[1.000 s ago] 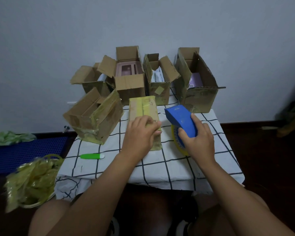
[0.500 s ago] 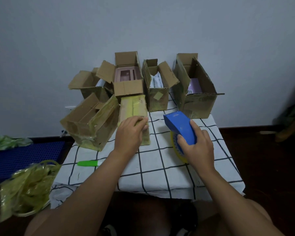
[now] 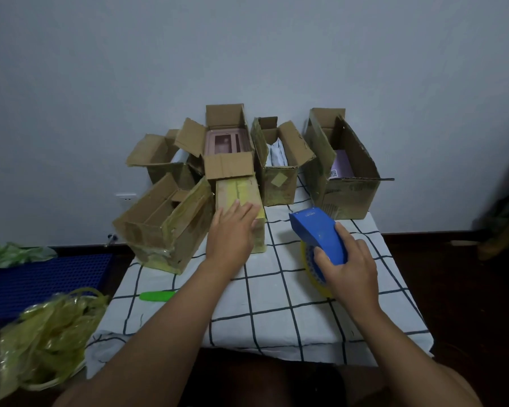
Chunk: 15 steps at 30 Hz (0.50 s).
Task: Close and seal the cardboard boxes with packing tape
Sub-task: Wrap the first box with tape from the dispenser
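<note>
While the left hand (image 3: 232, 233) lies flat, fingers straight, on the near end of the taped box (image 3: 238, 198), the right hand (image 3: 347, 268) grips the blue dispenser (image 3: 316, 233) just right of it on the worktop (image 3: 276, 304). Box long axis runs away from the person, toward the open boxes (image 3: 341, 171) at the back; the left hand is nearer. Judged: box looks sealed, yellowish tape over top and end, so an open one comes next.
</note>
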Tool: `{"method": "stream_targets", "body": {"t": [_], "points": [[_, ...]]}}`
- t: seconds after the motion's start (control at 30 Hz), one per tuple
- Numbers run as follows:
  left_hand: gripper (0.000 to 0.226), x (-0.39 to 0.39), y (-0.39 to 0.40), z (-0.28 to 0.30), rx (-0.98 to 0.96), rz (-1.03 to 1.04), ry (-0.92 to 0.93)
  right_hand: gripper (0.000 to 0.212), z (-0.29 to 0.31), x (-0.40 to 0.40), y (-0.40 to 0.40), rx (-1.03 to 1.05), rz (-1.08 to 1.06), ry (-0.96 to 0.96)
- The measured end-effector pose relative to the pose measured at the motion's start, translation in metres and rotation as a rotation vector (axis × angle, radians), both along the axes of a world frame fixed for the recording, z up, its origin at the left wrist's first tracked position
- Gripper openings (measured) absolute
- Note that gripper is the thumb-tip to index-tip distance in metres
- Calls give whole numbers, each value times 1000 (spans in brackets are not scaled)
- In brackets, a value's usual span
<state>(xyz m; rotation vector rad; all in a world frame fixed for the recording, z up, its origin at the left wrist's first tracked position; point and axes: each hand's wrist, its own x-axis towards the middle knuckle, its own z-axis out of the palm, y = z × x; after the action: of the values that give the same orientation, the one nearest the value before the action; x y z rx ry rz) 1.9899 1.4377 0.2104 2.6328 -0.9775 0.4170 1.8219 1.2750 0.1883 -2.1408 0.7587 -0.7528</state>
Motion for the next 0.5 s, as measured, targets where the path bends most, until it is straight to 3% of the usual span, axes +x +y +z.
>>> {"method": "stream_targets", "body": {"t": [0.17, 0.33, 0.5], "points": [[61, -15, 14, 12, 83, 20, -39, 68, 2, 0, 0, 4, -3, 14], [58, -18, 64, 19, -155, 287, -210, 67, 3, -2, 1, 16, 8, 18], [87, -5, 120, 18, -173, 510, 98, 67, 3, -2, 1, 28, 15, 24]]}}
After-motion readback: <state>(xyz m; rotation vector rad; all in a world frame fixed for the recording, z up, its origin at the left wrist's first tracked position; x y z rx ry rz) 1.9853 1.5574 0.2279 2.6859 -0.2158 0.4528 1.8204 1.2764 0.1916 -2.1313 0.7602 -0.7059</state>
